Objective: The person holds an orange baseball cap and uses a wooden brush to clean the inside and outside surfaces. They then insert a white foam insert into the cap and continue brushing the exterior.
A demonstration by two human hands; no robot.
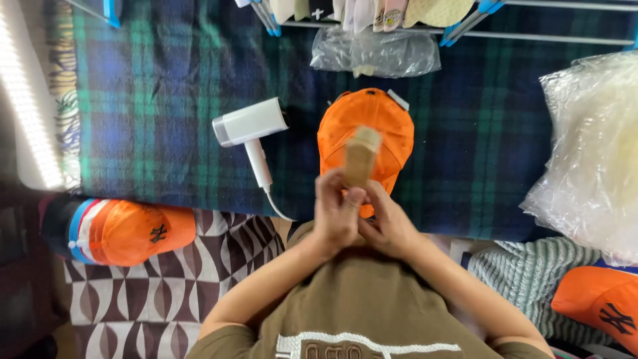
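Both my hands meet in front of my chest around a tan, block-shaped object (pixel 361 157) that stands upright and looks blurred. My left hand (pixel 336 211) wraps its lower end, thumb up along it. My right hand (pixel 387 223) presses against the same end from the right. Just beyond them an orange cap (pixel 392 129) lies on the blue-green plaid blanket (pixel 159 119). A white handheld steamer (pixel 249 129) with its cord lies left of the cap.
A stack of orange caps (pixel 123 231) sits at the left edge of the blanket, another orange cap (pixel 598 302) at lower right. Clear plastic bags lie at the top centre (pixel 375 52) and right (pixel 591 146). A drying rack (pixel 531 33) spans the top.
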